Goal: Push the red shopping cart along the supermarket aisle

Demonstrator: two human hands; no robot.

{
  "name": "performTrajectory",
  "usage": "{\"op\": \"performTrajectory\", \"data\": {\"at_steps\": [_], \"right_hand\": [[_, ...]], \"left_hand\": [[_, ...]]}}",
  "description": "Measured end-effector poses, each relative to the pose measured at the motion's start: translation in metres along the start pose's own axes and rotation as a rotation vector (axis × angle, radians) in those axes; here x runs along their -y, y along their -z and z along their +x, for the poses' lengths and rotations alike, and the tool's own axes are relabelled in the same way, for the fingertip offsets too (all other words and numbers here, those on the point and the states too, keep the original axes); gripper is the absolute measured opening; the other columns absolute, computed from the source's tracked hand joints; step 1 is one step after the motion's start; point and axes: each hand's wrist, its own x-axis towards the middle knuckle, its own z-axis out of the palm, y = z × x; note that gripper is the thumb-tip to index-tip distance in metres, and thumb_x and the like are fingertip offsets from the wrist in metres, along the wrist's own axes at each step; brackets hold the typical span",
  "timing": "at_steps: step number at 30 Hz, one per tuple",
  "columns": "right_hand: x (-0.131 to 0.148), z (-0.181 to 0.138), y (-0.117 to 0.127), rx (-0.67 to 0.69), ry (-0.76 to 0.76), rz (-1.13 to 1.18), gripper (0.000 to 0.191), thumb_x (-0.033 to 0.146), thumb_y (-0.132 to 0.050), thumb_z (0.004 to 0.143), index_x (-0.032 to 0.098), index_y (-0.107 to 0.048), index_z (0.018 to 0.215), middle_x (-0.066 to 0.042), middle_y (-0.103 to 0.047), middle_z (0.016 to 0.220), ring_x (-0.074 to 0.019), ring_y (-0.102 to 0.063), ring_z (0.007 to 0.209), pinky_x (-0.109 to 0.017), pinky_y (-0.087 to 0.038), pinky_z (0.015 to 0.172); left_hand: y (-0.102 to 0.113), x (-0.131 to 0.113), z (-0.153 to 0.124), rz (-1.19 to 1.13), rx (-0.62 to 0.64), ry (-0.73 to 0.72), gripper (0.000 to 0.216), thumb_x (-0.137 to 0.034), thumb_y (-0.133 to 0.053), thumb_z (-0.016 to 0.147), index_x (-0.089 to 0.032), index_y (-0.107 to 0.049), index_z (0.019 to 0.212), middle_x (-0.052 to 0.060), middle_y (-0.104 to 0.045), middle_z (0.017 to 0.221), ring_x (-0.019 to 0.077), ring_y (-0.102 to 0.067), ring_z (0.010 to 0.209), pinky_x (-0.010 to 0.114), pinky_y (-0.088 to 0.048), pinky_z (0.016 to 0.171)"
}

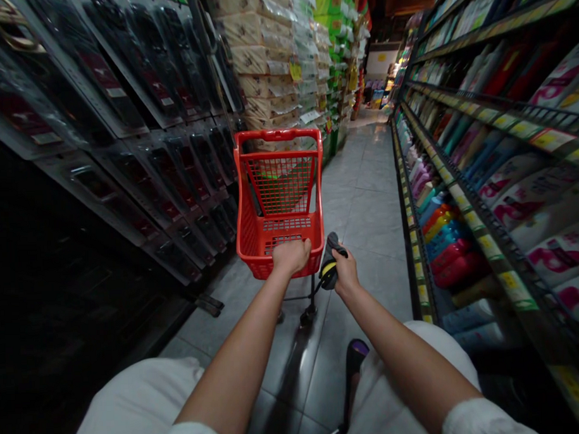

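Note:
Ahead of me stands a red plastic shopping cart [251, 212] with a grid back panel, on a dark frame with small wheels. My left hand [291, 255] is closed at the near rim of its basket, knuckles up. Just right of the basket, my right hand [346, 271] has its fingers wrapped round a dark grey object with a yellow part [328, 268]. A dark strap or cord seems to hang from that object; its exact kind cannot be made out. The visible part of the basket floor shows no goods.
Packaged dark goods [161, 69] hang on the left wall. Behind the cart rise stacked wrapped packs [269, 59] and green packs [333, 25]. Shelves of bottles [449, 237] line the right side. A grey tiled floor [364, 176] runs down the aisle between them.

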Motion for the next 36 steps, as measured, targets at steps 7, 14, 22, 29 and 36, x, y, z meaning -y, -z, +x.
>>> {"op": "performTrajectory", "data": {"at_steps": [7,14,22,29,36], "right_hand": [[0.014,0.010,-0.022,0.207,0.156,-0.063,0.049,0.028,-0.062,0.071,0.019,-0.066,0.119,-0.006,-0.070,0.116,-0.0214,-0.062,0.109,-0.040,-0.045,0.101],[-0.016,-0.051,-0.016,0.141,0.165,-0.175,0.046,0.035,-0.063,0.076,0.017,-0.068,0.118,-0.010,-0.067,0.117,-0.0218,-0.062,0.108,-0.037,-0.045,0.101],[0.003,-0.010,-0.032,0.105,0.268,-0.220,0.041,0.029,-0.059,0.077,0.018,-0.070,0.114,-0.008,-0.065,0.111,-0.0201,-0.058,0.108,-0.037,-0.041,0.104],[-0.027,-0.058,-0.008,0.197,0.199,-0.196,0.042,0.032,-0.067,0.071,0.018,-0.072,0.110,-0.007,-0.067,0.106,-0.0211,-0.062,0.102,-0.037,-0.046,0.098],[-0.027,-0.021,-0.011,0.106,0.074,-0.189,0.060,0.025,-0.060,0.072,0.022,-0.058,0.132,-0.005,-0.067,0.111,-0.0211,-0.059,0.108,-0.038,-0.045,0.099]], "left_hand": [[-0.002,0.007,0.001,0.054,-0.006,0.031,0.065,-0.042,-0.014,0.098,-0.014,-0.071,0.108,0.019,-0.073,0.107,0.0285,-0.068,0.105,0.038,-0.051,0.084],[0.002,0.021,0.002,0.101,-0.009,-0.029,0.059,-0.038,-0.015,0.099,-0.015,-0.068,0.114,0.017,-0.072,0.108,0.0280,-0.068,0.104,0.038,-0.051,0.084],[0.000,0.017,-0.002,0.124,-0.046,-0.038,0.058,-0.036,-0.016,0.099,-0.014,-0.068,0.115,0.018,-0.072,0.106,0.0300,-0.068,0.103,0.039,-0.051,0.083],[0.002,0.031,0.007,0.103,-0.019,-0.022,0.064,-0.043,-0.014,0.098,-0.014,-0.070,0.112,0.019,-0.073,0.106,0.0314,-0.068,0.103,0.041,-0.051,0.082],[0.002,0.039,0.009,0.044,-0.004,0.061,0.072,-0.051,-0.012,0.097,-0.014,-0.073,0.105,0.019,-0.073,0.105,0.0292,-0.068,0.105,0.038,-0.051,0.086]]}}
